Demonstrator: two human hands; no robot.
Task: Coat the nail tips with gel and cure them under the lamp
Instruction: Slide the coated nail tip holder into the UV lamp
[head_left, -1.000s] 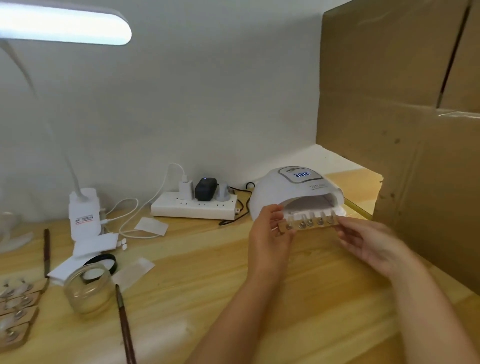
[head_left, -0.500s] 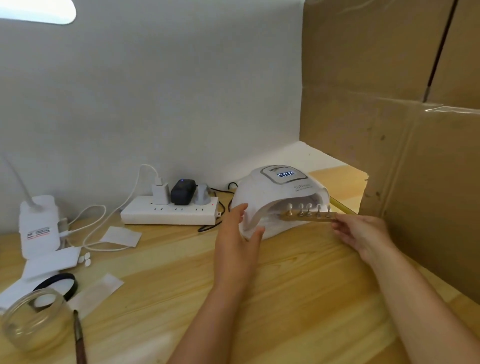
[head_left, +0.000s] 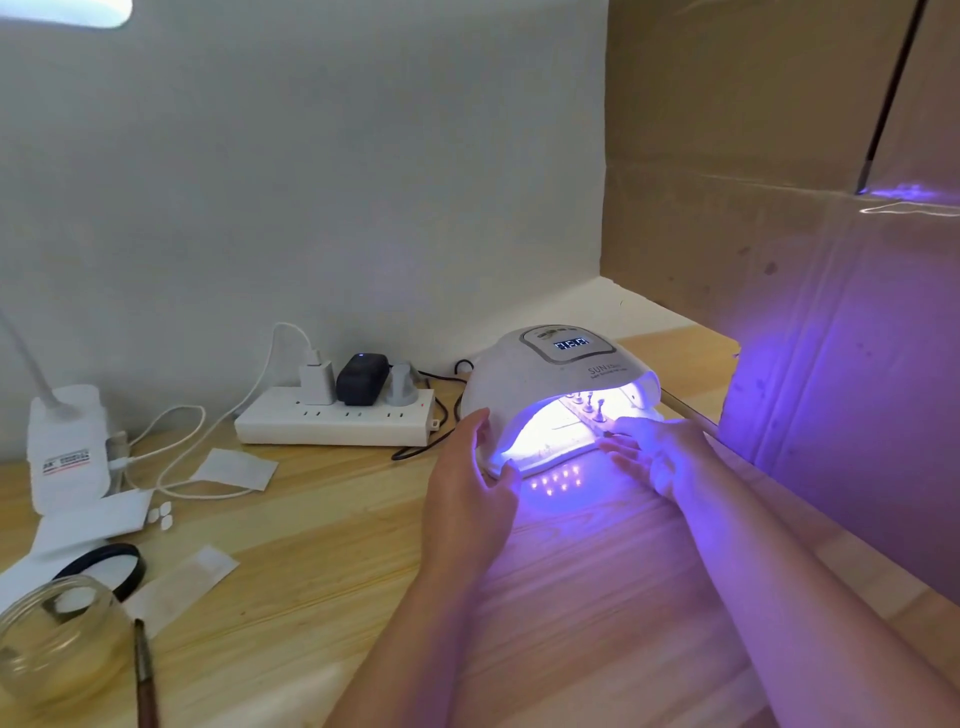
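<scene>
Under the dome of the curing lamp, which glows bright violet-white and throws purple light over the wooden table in front of it, lies the wooden strip of nail tips. The strip sits toward the right side of the lamp's mouth, with several small pegs carrying tips standing up along it; its near end reaches the lamp's front edge. The right hand is at that near end, just in front of the lamp's opening on its right. Its fingers look fairly straight and reach toward the strip, but the glare washes out the fingertips, so I cannot tell whether they pinch the strip or only touch it. The left hand rests against the lamp's left front corner, fingers straight and spread along the white shell, thumb at the lower rim of the opening; it holds nothing. On top of the lamp a small display shows lit digits, too blurred to read. Left of the lamp, a white power strip lies against the wall with three plugs in it. Far left of the lamp, near the table's front edge, stands a glass jar, with a brush just beside it. Right of the lamp rises a cardboard panel, tinted violet.
</scene>
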